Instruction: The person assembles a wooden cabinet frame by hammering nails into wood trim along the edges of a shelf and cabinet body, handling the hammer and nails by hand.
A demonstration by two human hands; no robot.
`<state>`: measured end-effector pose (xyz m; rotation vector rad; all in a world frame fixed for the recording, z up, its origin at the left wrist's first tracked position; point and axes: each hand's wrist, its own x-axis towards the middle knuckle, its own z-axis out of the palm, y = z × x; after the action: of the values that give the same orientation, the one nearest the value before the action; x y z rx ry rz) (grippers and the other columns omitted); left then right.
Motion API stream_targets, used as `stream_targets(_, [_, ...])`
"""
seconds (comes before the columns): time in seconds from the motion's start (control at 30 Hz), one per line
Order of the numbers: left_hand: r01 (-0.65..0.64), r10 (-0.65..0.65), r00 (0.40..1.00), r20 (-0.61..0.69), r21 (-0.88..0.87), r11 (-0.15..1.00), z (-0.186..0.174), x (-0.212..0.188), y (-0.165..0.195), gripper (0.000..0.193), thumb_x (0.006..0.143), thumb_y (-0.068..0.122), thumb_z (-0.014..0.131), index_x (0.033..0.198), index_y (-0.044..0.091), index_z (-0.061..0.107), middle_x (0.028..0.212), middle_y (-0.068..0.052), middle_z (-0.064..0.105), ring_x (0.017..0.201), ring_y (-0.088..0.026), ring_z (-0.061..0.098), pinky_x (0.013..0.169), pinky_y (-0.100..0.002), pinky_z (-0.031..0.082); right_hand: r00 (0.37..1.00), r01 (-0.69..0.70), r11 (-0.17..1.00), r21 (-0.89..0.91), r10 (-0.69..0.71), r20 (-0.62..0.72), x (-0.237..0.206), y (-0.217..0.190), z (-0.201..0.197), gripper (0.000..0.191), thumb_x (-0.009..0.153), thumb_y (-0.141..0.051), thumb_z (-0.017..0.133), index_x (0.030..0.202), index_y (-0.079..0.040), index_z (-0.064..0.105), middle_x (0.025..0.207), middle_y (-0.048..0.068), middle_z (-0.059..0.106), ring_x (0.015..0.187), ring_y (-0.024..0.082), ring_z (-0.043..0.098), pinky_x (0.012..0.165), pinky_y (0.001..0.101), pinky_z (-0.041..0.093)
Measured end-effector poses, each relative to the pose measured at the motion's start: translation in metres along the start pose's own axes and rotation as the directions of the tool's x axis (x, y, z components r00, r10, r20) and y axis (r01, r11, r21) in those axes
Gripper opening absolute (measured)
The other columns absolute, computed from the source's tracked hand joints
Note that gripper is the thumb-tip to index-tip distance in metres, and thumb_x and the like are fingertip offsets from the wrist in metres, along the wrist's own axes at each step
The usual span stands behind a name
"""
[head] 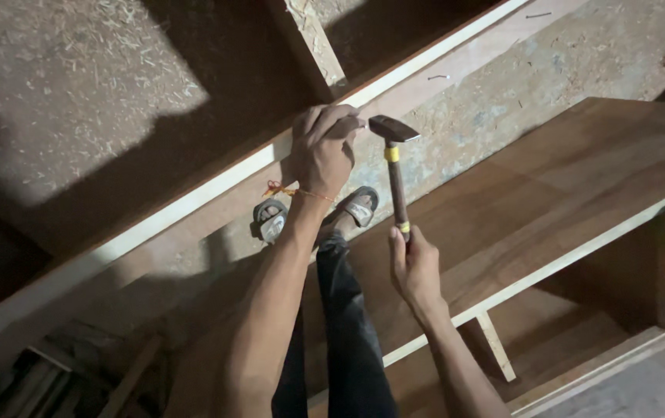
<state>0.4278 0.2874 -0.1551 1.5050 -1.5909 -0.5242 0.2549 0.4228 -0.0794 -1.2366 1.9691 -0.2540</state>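
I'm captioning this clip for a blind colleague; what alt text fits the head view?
Seen from above, a person's right hand grips a hammer by its handle, its head beside the left hand, which pinches something small against the pale edge of a long wooden board. Below are sandalled feet and wood shavings.

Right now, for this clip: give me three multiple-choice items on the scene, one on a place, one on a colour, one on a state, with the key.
1. Where is the left hand?
A. on the pale board edge
B. on the floor
C. on the sandals

2. What colour are the bands on the hammer handle?
A. red
B. yellow
C. blue

3. How does the right hand stand?
A. open and empty
B. flat on a panel
C. shut around the handle's lower end

Key: 1 A, the fingers pinch at the board edge beside the hammer head; 2 B, yellow bands show at both ends of the handle; 3 C, the fingers wrap the handle.
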Motion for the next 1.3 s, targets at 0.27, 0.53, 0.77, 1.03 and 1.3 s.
stream_targets(0.27, [0.050,-0.051,0.998,0.034,0.023,0.998,0.000,-0.001,-0.003,0.015,0.082,0.002,0.076,0.092,0.013,0.073,0.108,0.003,0.070,0.105,-0.021,0.065,0.096,-0.038,0.049,1.000,-0.002,0.999,0.040,0.003,-0.017,0.003,0.001,0.005,0.028,0.104,-0.025,0.058,0.092,0.000,0.061,0.060,0.016,0.057,0.052,0.019,0.051,0.051,0.0370,0.043])
stream_targets(0.53, [0.032,-0.032,0.999,0.019,0.003,0.999,0.005,-0.001,-0.007,0.013,0.083,0.002,0.075,0.090,0.013,0.073,0.106,0.002,0.071,0.107,-0.022,0.064,0.096,-0.040,0.048,0.998,-0.062,0.997,0.046,0.061,0.023,-0.003,0.008,-0.005,0.024,0.104,-0.022,0.058,0.096,-0.001,0.065,0.062,0.010,0.059,0.057,0.014,0.054,0.052,0.0347,0.046])
stream_targets(0.77, [0.030,-0.031,0.999,-0.022,-0.047,0.998,0.000,-0.004,-0.010,0.019,0.089,0.001,0.073,0.107,0.005,0.071,0.116,-0.006,0.069,0.110,-0.028,0.062,0.099,-0.041,0.048,0.979,0.194,0.981,0.030,-0.192,-0.066,0.001,0.023,0.000,0.029,0.108,-0.028,0.056,0.096,-0.002,0.061,0.068,0.005,0.058,0.059,0.012,0.055,0.054,0.0293,0.046])
stream_targets(1.03, [0.012,-0.012,0.990,-0.141,0.000,1.000,-0.018,-0.048,0.009,0.013,0.089,0.010,0.077,0.099,0.010,0.069,0.103,-0.006,0.069,0.096,-0.025,0.065,0.093,-0.045,0.048,0.893,-0.428,0.445,0.787,0.346,0.289,-0.005,0.049,0.051,0.034,0.107,-0.034,0.060,0.083,-0.011,0.049,0.062,0.001,0.049,0.048,0.018,0.048,0.040,0.0323,0.040])
stream_targets(1.3, [0.174,-0.268,0.902,0.339,0.282,0.943,-0.074,-0.176,0.073,0.012,0.082,0.010,0.064,0.092,0.004,0.070,0.101,-0.010,0.065,0.094,-0.032,0.060,0.081,-0.046,0.050,0.834,-0.433,-0.245,0.867,0.255,0.489,-0.029,0.034,0.105,0.018,0.099,-0.023,0.056,0.092,-0.006,0.058,0.087,0.008,0.062,0.088,0.022,0.060,0.087,0.0346,0.051])
